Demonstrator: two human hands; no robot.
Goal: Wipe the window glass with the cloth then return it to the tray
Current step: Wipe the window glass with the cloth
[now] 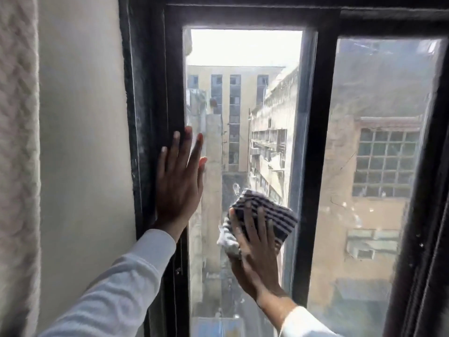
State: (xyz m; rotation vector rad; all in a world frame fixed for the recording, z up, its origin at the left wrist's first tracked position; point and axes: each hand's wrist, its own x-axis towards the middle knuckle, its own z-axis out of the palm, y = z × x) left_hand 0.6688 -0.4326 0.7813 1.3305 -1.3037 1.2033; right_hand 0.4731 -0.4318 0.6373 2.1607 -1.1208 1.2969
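The window glass [243, 105] is a tall narrow pane in a black frame [155, 93], with buildings seen through it. My right hand [255, 249] presses a folded black-and-white striped cloth [272, 215] flat against the lower part of that pane. My left hand [178, 178] lies flat with fingers spread on the pane's left edge, partly on the frame and partly on the glass. It holds nothing. No tray is in view.
A second, dustier pane [379, 154] sits to the right behind a black upright [313, 154]. A pale wall [82, 142] and a textured cream curtain [17, 142] stand at the left.
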